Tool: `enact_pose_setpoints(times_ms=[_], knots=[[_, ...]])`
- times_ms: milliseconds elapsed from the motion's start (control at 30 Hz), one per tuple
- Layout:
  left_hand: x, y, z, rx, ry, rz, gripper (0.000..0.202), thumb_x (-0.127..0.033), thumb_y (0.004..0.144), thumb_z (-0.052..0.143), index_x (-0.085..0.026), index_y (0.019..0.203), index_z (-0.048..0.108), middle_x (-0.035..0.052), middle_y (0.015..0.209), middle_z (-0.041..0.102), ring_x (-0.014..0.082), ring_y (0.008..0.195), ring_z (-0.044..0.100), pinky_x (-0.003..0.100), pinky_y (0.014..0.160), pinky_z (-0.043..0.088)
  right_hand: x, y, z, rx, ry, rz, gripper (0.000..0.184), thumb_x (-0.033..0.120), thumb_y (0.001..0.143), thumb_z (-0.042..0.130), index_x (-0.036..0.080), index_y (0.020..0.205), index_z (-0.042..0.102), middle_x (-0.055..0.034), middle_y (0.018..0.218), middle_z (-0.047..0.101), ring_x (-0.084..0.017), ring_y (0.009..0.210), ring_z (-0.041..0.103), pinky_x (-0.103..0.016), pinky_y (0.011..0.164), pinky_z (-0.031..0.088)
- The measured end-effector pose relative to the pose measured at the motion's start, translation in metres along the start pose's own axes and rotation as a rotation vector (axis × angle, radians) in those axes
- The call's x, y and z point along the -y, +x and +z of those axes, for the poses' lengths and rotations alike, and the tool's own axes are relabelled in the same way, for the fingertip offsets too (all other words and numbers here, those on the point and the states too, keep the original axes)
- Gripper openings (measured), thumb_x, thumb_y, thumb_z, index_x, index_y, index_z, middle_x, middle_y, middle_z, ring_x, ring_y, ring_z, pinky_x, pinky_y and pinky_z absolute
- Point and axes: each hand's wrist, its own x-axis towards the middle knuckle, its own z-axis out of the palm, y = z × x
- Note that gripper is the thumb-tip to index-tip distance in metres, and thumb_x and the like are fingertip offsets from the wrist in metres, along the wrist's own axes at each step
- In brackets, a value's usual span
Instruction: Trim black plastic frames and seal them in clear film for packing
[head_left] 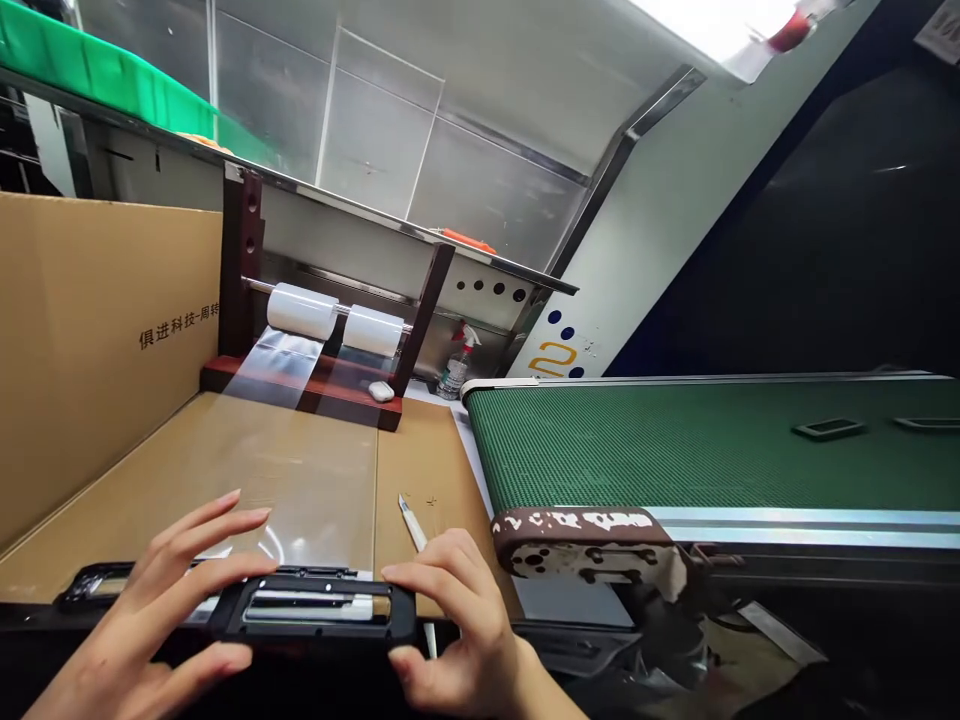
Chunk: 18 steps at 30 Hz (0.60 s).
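Observation:
A black rectangular plastic frame is held level at the near edge of the cardboard-covered work surface. My left hand grips its left end, thumb below and forefinger above, the other fingers spread. At the right end, my right hand pinches it between thumb and bent fingers. A second black frame lies behind my left hand, partly hidden. Close to my right hand is a slim white pen-like knife, its lower part covered by the fingers. Clear film stretches over the cardboard beyond the frame.
Two film rolls hang on a dark red wooden stand. A cardboard box wall closes the left side. To the right runs a green conveyor belt carrying dark frames. A spray bottle stands behind.

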Motion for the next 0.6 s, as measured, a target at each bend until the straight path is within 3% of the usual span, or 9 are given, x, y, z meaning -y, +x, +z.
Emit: enact_pose_setpoints(times_ms=[167, 400, 533, 600], knots=[[-0.002, 0.001, 0.001, -0.058, -0.119, -0.103, 0.03, -0.054, 0.08, 0.061, -0.039, 0.103, 0.073, 0.0006, 0.125, 0.068, 0.032, 0.133, 0.044, 0.036, 0.114, 0.027, 0.0, 0.001, 0.006, -0.01, 0.052, 0.065, 0.034, 0.045, 0.088, 0.056, 0.017, 0.107, 0.063, -0.0052, 0.077, 0.063, -0.019, 0.071, 0.06, -0.034, 0.067, 0.051], [-0.011, 0.002, 0.004, -0.11, -0.158, -0.215, 0.031, -0.06, 0.076, 0.064, -0.038, 0.094, 0.077, 0.003, 0.115, 0.073, 0.0334, 0.13, 0.049, 0.04, 0.114, 0.029, -0.002, 0.002, 0.008, -0.02, 0.065, 0.039, 0.034, 0.045, 0.09, 0.056, 0.016, 0.108, 0.062, -0.0044, 0.077, 0.062, -0.017, 0.07, 0.059, -0.031, 0.066, 0.051], [-0.003, 0.001, -0.006, -0.003, -0.14, -0.228, 0.029, -0.05, 0.074, 0.07, -0.038, 0.1, 0.076, 0.0035, 0.119, 0.072, 0.0342, 0.131, 0.049, 0.043, 0.113, 0.033, -0.005, -0.005, 0.009, 0.06, 0.054, 0.109, 0.035, 0.034, 0.079, 0.067, 0.016, 0.109, 0.063, -0.0053, 0.08, 0.065, -0.018, 0.072, 0.06, -0.033, 0.068, 0.052], [-0.001, 0.0, -0.009, 0.051, -0.188, -0.264, 0.037, -0.048, 0.067, 0.076, -0.037, 0.102, 0.077, 0.0055, 0.12, 0.072, 0.0381, 0.13, 0.05, 0.047, 0.107, 0.041, -0.004, -0.014, 0.012, 0.114, 0.133, 0.239, 0.033, 0.033, 0.077, 0.067, 0.018, 0.106, 0.066, -0.0052, 0.08, 0.065, -0.018, 0.072, 0.061, -0.032, 0.067, 0.052]])
